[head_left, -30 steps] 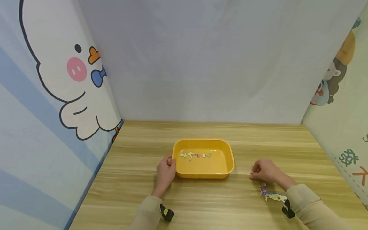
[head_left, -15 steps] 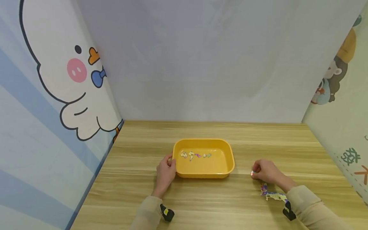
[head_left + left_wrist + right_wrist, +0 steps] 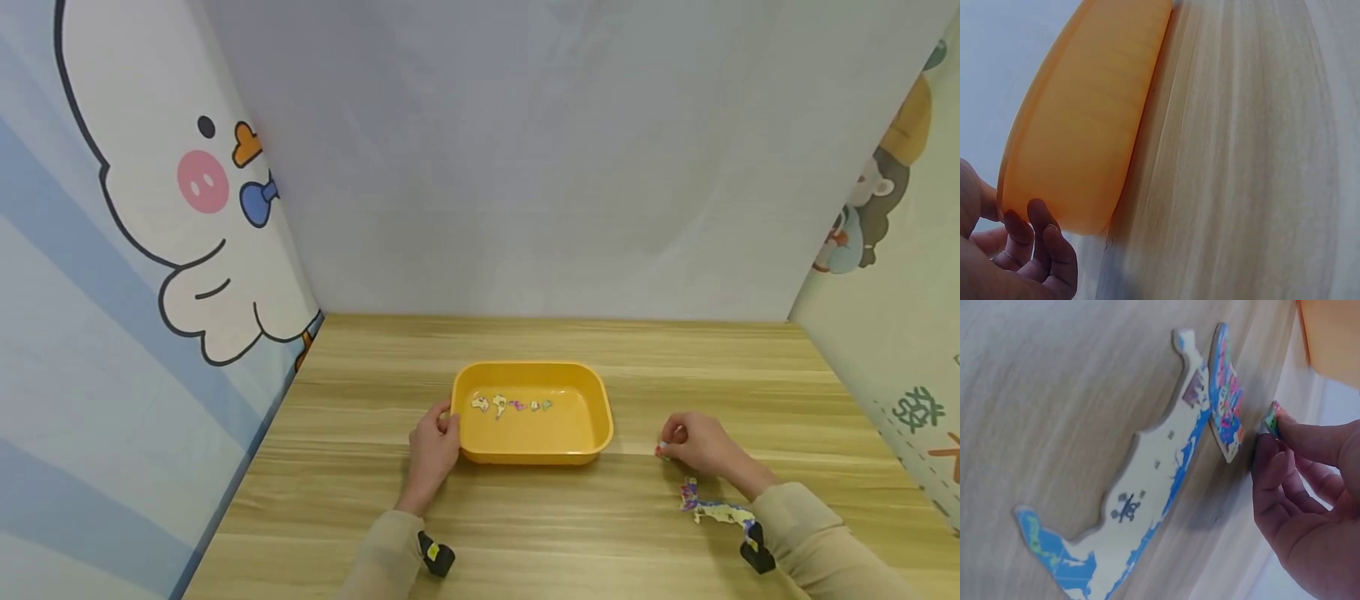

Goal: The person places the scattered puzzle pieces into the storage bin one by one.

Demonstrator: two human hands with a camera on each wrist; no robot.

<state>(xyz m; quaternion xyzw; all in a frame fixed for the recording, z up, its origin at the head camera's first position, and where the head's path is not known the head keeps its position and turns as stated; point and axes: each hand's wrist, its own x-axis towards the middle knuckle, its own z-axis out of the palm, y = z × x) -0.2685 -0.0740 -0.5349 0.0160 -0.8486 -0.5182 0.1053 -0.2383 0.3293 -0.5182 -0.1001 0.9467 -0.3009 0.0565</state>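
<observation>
A yellow plastic tray [image 3: 532, 458] sits on the table, and my left hand [image 3: 433, 446] grips its left end. In the left wrist view the fingertips [image 3: 1040, 215] bend against the outside of the tray's end wall. To the right of the tray, my right hand [image 3: 699, 443] pinches a small colourful puzzle piece [image 3: 1270, 419] between thumb and fingers, low over the table. Most of that piece is hidden by the fingers. Below this hand lie a long cream-and-blue puzzle piece [image 3: 1147, 481] and a pink-and-blue puzzle piece [image 3: 1225, 394], side by side.
Several small puzzle pieces [image 3: 500, 406] lie in a row on the tray floor. The wood-grain table [image 3: 540, 533] ends at a pale back curtain [image 3: 525, 183]. Cartoon-printed curtains [image 3: 247, 275] border the left and right sides.
The right hand turns the small piece slightly between its fingertips and shifts a touch to the right. The left hand and the tray stay in place.
</observation>
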